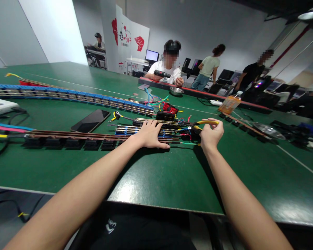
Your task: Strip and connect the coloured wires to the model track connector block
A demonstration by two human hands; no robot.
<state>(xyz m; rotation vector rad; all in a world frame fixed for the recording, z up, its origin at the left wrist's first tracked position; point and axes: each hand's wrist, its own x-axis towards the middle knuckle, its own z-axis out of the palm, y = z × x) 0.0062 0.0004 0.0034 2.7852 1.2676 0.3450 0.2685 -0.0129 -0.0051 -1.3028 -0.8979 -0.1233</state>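
My left hand (150, 134) lies flat with fingers spread on a bundle of long metal strips (75, 134) mounted on black and blue blocks. My right hand (212, 135) is closed on pliers with yellow handles (207, 122). The dark jaws of the pliers reach left toward the wires at the strips' right end; what they grip, if anything, cannot be made out. Thin red, blue and green wires (185, 136) lie between my hands. Just beyond the left fingers sits a black block (165, 116) with a red part (170, 108) beside it.
A dark phone (90, 121) lies left of my left hand. Behind it runs a long blue-based rail (94, 99). A white box (1, 106) is at the far left. Toward the right stand an orange drink bottle (230, 103) and a metal dish (269, 130). Opposite, a person holds a power drill (161, 74) near a metal bowl (176, 91).
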